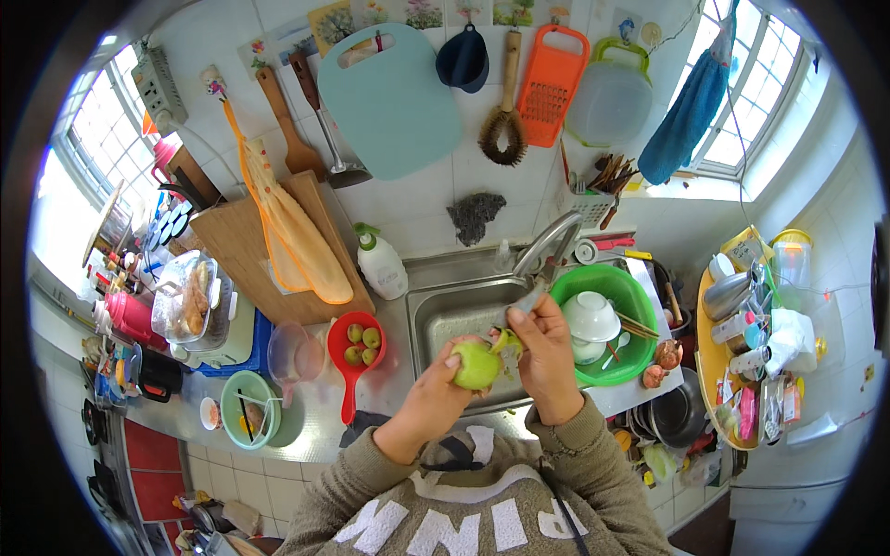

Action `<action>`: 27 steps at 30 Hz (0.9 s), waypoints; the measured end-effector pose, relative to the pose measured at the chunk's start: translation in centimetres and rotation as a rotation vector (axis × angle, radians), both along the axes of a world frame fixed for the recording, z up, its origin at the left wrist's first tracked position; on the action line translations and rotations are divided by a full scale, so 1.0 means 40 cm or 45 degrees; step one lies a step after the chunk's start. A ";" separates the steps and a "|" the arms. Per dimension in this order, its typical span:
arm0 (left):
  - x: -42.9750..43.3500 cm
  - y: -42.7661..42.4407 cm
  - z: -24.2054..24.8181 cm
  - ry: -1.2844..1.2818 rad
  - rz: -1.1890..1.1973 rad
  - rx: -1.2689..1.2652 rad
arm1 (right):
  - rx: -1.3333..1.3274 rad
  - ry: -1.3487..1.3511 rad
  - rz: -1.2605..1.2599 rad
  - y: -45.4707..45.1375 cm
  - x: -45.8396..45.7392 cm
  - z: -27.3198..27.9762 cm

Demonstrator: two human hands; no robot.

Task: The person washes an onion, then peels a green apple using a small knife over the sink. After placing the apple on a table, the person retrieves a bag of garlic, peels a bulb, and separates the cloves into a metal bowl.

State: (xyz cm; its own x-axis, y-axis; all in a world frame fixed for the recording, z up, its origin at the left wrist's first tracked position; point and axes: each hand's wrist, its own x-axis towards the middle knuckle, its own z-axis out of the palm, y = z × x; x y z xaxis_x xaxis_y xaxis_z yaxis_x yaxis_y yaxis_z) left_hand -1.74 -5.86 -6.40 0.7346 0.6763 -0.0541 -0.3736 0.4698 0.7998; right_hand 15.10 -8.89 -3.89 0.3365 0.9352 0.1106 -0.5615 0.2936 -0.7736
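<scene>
A round green fruit, partly peeled, is in the grip of my left hand above the stainless steel sink. My right hand is closed around a small peeling tool, its pale end pointing up past the fingers. A curl of green peel hangs between the fruit and the right fingers. The tool's working edge is mostly hidden by the peel and my hand. To the left, a red plastic dipper holds several smaller greenish-brown fruits.
The metal faucet rises behind my right hand. Close by on the right stands a green basin with white bowls and chopsticks. A clear plastic jug, a pale green bowl and a white pump bottle stand leftward.
</scene>
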 end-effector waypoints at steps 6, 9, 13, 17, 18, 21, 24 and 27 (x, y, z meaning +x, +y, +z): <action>-0.015 0.022 0.065 -0.256 0.020 -0.345 | 0.258 -0.695 0.109 -0.044 0.040 -0.012; -0.027 0.027 0.041 -0.244 0.027 -0.345 | 0.161 -0.697 0.104 -0.054 0.030 -0.006; -0.029 0.029 0.011 -0.290 -0.022 -0.362 | 0.202 -0.740 0.094 -0.047 -0.019 0.018; -0.019 0.012 0.015 -0.181 0.037 -0.317 | 0.178 -0.856 -0.016 -0.032 -0.041 0.006; -0.026 0.014 0.012 -0.146 0.015 -0.277 | 0.118 -0.790 -0.002 -0.036 -0.045 0.017; -0.051 -0.001 -0.021 0.051 -0.101 -0.166 | -0.031 -0.731 -0.001 -0.033 -0.025 0.000; -0.048 -0.019 0.001 0.095 -0.185 -0.093 | -0.122 -0.480 0.107 -0.015 -0.012 -0.002; -0.054 0.011 0.015 -0.002 -0.188 -0.019 | -0.010 -0.273 0.087 -0.011 -0.008 0.000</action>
